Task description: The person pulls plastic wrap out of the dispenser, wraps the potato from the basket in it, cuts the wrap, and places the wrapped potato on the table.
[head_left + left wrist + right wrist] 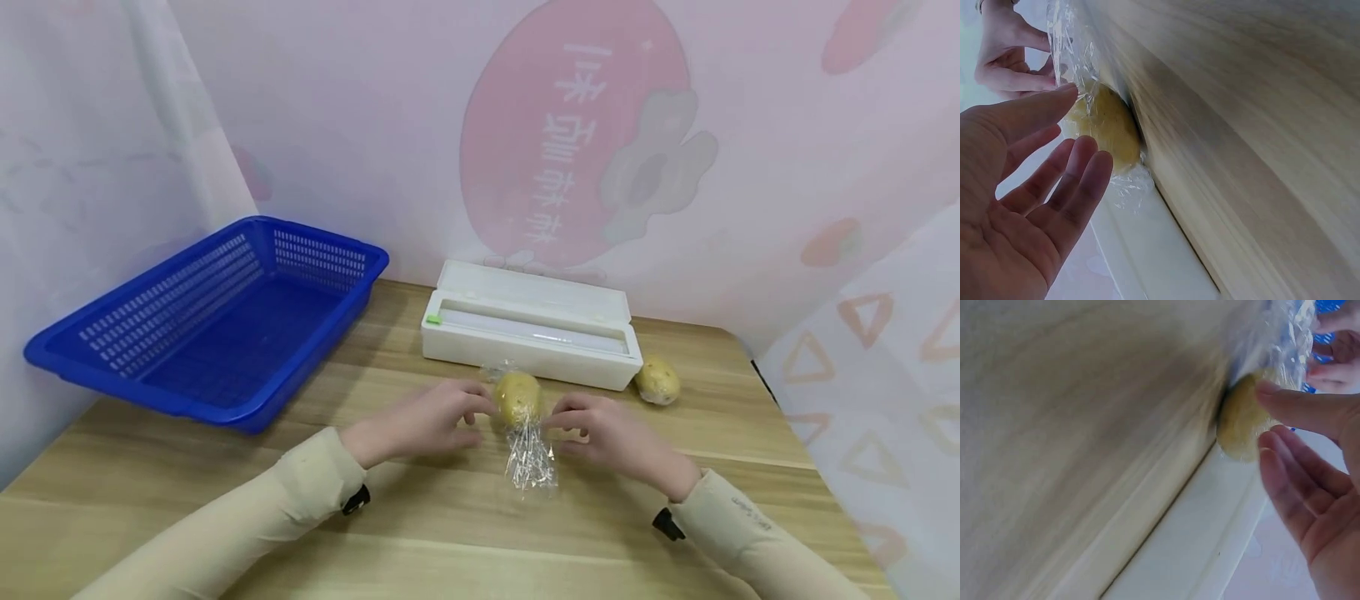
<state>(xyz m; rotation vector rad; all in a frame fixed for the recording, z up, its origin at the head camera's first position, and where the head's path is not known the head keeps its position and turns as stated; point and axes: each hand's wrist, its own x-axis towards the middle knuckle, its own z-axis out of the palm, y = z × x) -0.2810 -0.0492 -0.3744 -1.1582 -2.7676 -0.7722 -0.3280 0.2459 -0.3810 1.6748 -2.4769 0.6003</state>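
A yellow potato (518,396) lies on the wooden table between both hands, with clear plastic wrap (531,460) around it. The wrap trails toward the near side in a crinkled, gathered tail, and a smaller loose piece sticks out at the far side. On the potato's left is my left hand (438,419), its fingers loosely bent and thumb apart; the left wrist view shows the fingertips (1102,164) right by the potato. My right hand (611,435) stands at the other side, thumb and fingers parted, fingertips close to the wrapped potato (1241,422).
Just behind the potato sits a long white box (517,363) with its lid raised, a roll of film (525,327) and a green slider (433,319) inside. A second potato (657,382) rests at the box's right end. A blue plastic basket (255,414) stands at the left.
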